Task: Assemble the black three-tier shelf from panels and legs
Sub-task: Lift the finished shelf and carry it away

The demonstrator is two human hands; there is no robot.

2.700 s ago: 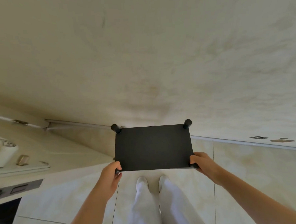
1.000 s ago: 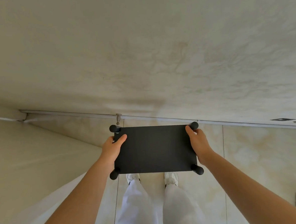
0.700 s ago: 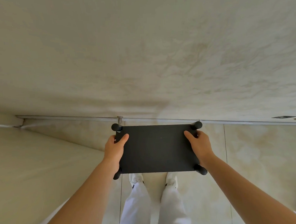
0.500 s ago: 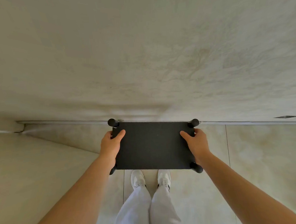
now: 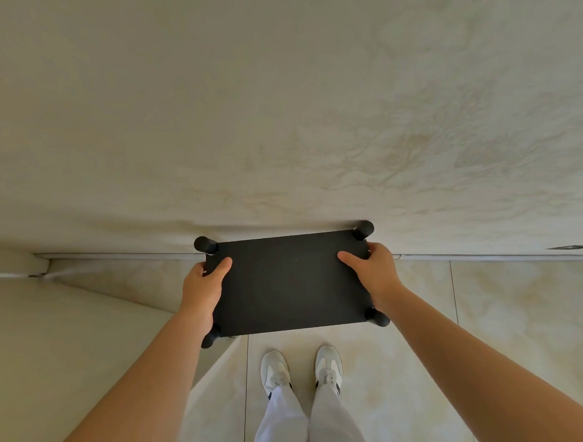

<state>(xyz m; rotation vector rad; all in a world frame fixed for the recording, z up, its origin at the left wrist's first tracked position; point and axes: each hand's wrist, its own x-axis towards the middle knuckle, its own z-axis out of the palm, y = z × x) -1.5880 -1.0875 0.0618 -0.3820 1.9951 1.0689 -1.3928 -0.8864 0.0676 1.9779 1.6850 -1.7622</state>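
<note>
Our white shoes [image 5: 301, 369] stand on the floor [image 5: 494, 328], showing more than before. Our left hand [image 5: 203, 287] and right hand [image 5: 375, 275] still grip the short sides of the black shelf [image 5: 292, 282], thumbs on top. It now sits closer to the wall [image 5: 277, 119].

My top panel [image 5: 289, 284] hides the lower tiers; only four leg ends peek out. My fingers [image 5: 373, 250] curl under its edges, unseen.
</note>
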